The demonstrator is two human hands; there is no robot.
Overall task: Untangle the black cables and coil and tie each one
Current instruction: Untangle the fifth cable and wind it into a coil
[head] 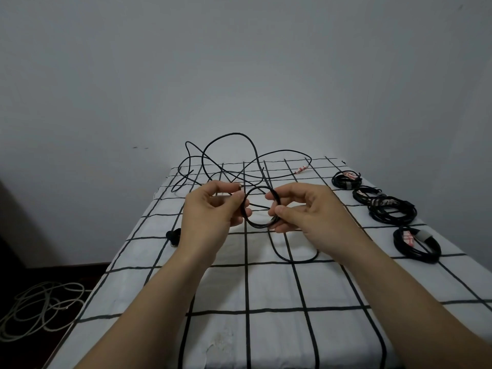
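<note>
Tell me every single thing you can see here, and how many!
loose cable tangle: one, black, far end of the table
small coil: one, black, held between both hands
tied cable coils: four, black, in a row along the table's right edge
label: one, red and white, on a far cable end
small object: one, black, table's left edge, too small to name
floor cable pile: one, pale grey, floor at lower left
tablecloth: one, white with black grid
left hand: one, pinches the coil's left side
right hand: one, pinches its right side
</note>
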